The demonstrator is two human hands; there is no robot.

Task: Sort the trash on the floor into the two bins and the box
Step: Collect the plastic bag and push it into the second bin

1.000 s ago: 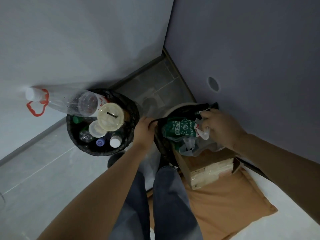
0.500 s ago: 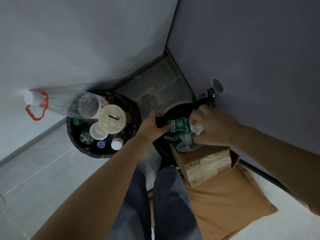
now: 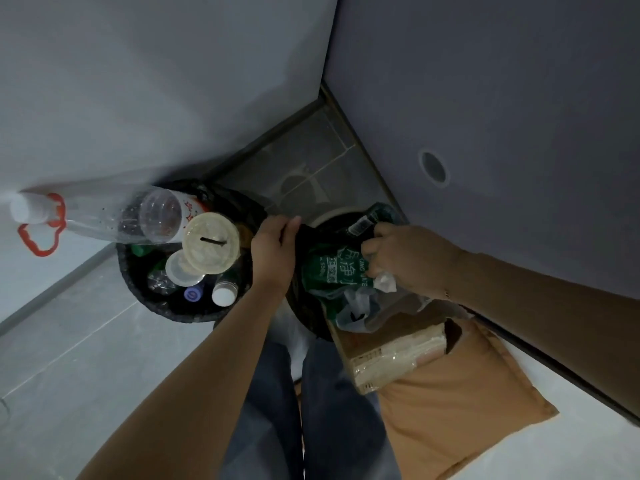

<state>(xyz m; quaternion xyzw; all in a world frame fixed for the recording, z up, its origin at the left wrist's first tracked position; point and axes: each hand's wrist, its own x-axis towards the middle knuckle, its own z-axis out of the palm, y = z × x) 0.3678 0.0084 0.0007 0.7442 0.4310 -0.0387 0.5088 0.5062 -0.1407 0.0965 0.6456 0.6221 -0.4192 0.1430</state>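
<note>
Trash fills two round bins in the corner of the room. The right bin (image 3: 313, 320) has a black bag liner, and it holds a green wrapper (image 3: 327, 268) with white writing and a clear plastic bag (image 3: 358, 311). The left hand (image 3: 273, 249) grips the black liner at the bin's left edge, with its fingers curled over the rim. The right hand (image 3: 403, 259) is over the same bin. Its fingers are bent around a small white crumpled paper (image 3: 385, 282), and they press against the green wrapper.

The left bin (image 3: 138, 292) is packed with plastic bottles and cup lids. A big clear bottle (image 3: 104, 214) with a red handle lies across its top, beside a round cup lid (image 3: 211, 242). A cardboard box (image 3: 391, 355) sits just beside the right bin, on an orange cloth (image 3: 460, 410).

A second ago the left hand pinched the liner lower down at the near edge; now it holds the edge higher up. The right hand was at the far rim and has come down onto the green wrapper. The clear bag now hangs out over the box.
</note>
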